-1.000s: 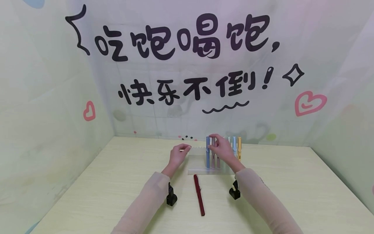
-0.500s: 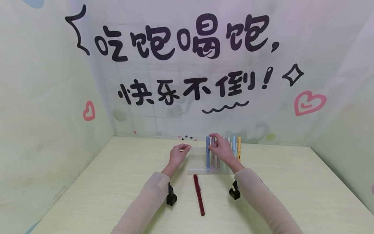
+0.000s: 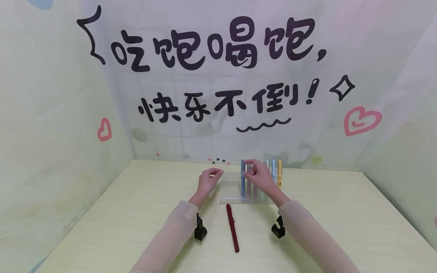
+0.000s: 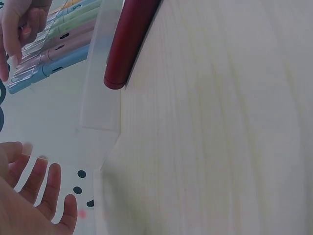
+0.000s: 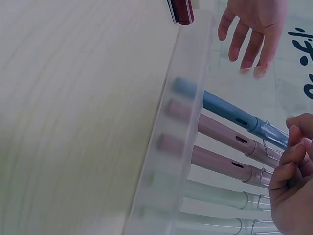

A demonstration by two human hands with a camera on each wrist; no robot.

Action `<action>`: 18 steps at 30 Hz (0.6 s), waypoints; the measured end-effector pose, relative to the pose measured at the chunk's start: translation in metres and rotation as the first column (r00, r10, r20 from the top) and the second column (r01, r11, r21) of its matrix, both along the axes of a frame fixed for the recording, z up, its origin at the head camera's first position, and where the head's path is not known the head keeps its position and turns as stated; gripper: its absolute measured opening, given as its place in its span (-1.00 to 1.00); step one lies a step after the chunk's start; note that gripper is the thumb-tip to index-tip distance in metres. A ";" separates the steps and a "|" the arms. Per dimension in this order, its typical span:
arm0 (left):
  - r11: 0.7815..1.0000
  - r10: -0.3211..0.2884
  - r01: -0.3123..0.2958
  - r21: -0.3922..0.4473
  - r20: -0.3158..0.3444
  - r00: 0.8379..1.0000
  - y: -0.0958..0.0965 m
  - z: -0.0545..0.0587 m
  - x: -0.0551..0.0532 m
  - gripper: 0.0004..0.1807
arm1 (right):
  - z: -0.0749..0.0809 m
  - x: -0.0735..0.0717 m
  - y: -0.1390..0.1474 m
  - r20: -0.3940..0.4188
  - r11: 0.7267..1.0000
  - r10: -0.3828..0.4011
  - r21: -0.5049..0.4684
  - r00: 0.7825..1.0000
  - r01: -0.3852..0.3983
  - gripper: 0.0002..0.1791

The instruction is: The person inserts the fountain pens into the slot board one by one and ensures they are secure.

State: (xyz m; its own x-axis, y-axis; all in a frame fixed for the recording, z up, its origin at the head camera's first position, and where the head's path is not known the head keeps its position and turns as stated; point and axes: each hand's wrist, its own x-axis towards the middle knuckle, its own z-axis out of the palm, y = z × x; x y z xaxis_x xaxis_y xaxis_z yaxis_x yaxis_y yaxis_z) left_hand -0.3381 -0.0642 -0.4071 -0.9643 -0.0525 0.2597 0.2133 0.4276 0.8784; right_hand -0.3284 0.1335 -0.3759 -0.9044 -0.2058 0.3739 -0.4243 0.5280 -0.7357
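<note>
A clear pen rack stands at the back of the table, holding several upright pens. My left hand pinches the rack's upper left corner between thumb and index finger; its other fingers spread out in the left wrist view. My right hand is at the blue pen, leftmost in the row, its thumb and index finger apart with tips close by the cap. Behind that hand, two mauve pens and pale green pens are partly hidden. A dark red pen lies on the table before the rack.
At the row's right end stand a light blue pen and a yellow pen. A printed cloth backdrop rises right behind the rack. Black wrist cameras hang under both sleeves.
My right hand has shifted slightly right and down, its fingertips easing off the blue pen's cap. The left hand, the rack and the red pen have stayed in place.
</note>
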 end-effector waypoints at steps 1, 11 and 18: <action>1.000 0.001 -0.001 0.001 0.000 1.000 0.000 0.000 0.000 -0.79 | -0.001 0.001 0.001 0.003 1.000 0.012 -0.005 1.000 -0.012 -0.64; 1.000 0.005 -0.005 0.005 0.001 1.000 0.001 -0.001 -0.002 -0.79 | -0.019 0.019 0.005 -0.007 0.985 0.169 0.026 0.986 -0.169 -0.84; 1.000 0.008 -0.008 0.002 -0.013 1.000 0.001 -0.001 -0.003 -0.80 | -0.030 0.027 0.004 0.081 0.961 0.261 0.072 0.962 -0.267 -0.82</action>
State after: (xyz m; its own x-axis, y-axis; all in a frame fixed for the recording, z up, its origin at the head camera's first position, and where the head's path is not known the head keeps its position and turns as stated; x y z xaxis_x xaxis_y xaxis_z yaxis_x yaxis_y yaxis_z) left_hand -0.3406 -0.0628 -0.4077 -0.9604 -0.0602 0.2719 0.2213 0.4275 0.8765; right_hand -0.3013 0.1379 -0.4056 -0.8371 -0.4679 0.2833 -0.5054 0.4633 -0.7280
